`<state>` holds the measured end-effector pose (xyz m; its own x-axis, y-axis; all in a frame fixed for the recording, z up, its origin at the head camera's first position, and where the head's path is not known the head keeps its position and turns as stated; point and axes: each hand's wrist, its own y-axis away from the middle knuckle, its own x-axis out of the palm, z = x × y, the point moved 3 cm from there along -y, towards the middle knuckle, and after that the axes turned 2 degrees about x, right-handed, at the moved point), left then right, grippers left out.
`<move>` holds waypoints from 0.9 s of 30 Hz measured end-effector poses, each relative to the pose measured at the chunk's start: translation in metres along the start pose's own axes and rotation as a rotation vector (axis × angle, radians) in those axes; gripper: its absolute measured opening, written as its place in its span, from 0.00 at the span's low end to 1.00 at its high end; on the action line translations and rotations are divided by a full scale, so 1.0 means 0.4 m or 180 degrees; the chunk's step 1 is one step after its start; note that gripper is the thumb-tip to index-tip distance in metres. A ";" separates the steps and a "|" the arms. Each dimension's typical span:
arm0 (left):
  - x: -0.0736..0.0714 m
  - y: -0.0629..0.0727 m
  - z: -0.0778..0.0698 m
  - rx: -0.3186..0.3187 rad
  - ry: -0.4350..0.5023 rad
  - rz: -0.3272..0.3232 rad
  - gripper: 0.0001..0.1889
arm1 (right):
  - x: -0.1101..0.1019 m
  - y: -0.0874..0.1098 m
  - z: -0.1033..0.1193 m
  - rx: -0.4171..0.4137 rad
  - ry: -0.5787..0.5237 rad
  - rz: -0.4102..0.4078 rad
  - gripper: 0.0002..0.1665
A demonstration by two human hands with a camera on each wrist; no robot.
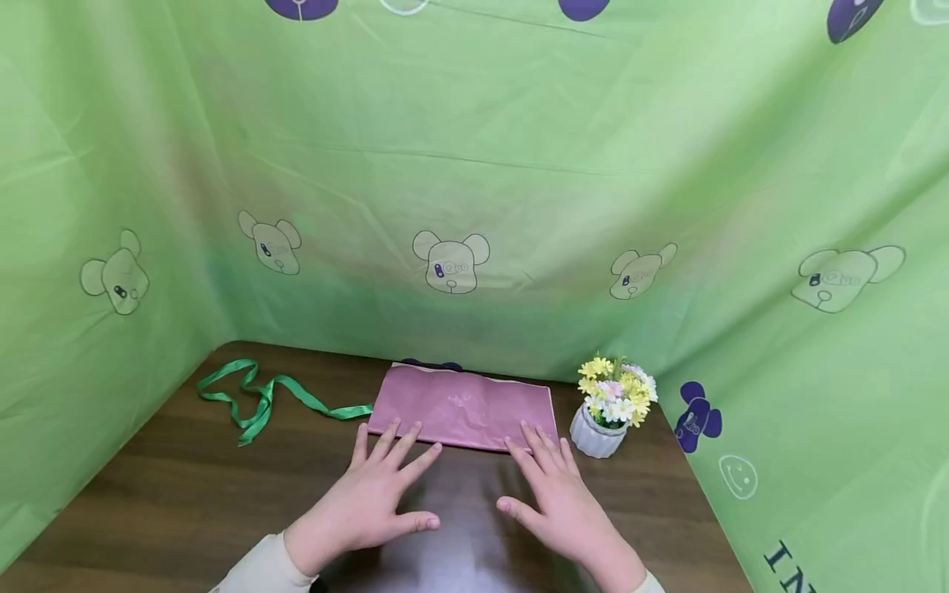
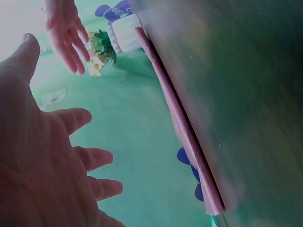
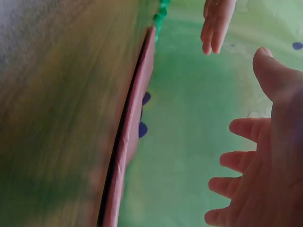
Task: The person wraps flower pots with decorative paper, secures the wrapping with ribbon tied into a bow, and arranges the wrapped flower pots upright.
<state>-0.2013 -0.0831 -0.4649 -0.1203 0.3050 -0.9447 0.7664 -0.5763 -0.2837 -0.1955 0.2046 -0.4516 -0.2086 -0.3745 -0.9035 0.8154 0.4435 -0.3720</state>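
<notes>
Nearest the head camera, pale sleeves (image 1: pixel 259 570) at both wrists. Just ahead of those, left hand (image 1: pixel 371 498) and right hand (image 1: pixel 567 511), backs upward, fingers straight and spread, thumbs turned in toward each other. In front of both hands, spanning the space between, pink packet (image 1: pixel 463 408) lying flat on brown tabletop (image 1: pixel 148 494), near edge overlapped in this view by fingertips. Beyond the left hand, off to its left, green ribbon (image 1: pixel 263 409) in loose loops, one end meeting the packet; tucked under or merely touching, impossible to tell. Just past the right fingertips, white pot (image 1: pixel 596 438) of yellow, white and pink flowers (image 1: pixel 617 391). Behind, green curtain (image 1: pixel 452 123) printed with bear heads.

From the left wrist, left palm closest, fingers apart, raised clear of the packet below.

From the right wrist, right palm likewise spread, packet edge-on below it, clearly apart.
</notes>
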 end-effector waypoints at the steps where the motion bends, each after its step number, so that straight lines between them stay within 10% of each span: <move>1: 0.000 -0.004 0.002 -0.0010 0.0021 0.0035 0.49 | -0.001 -0.001 -0.005 0.0022 -0.0018 0.0004 0.46; 27: 0.074 -0.156 0.146 -0.0228 0.0177 0.0626 0.44 | 0.055 -0.155 -0.117 0.0372 -0.0249 0.0546 0.30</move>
<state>-0.2897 -0.0824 -0.4846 0.0696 0.2344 -0.9696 0.8148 -0.5742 -0.0803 -0.2761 0.2071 -0.4586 -0.0226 -0.3656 -0.9305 0.8934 0.4104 -0.1829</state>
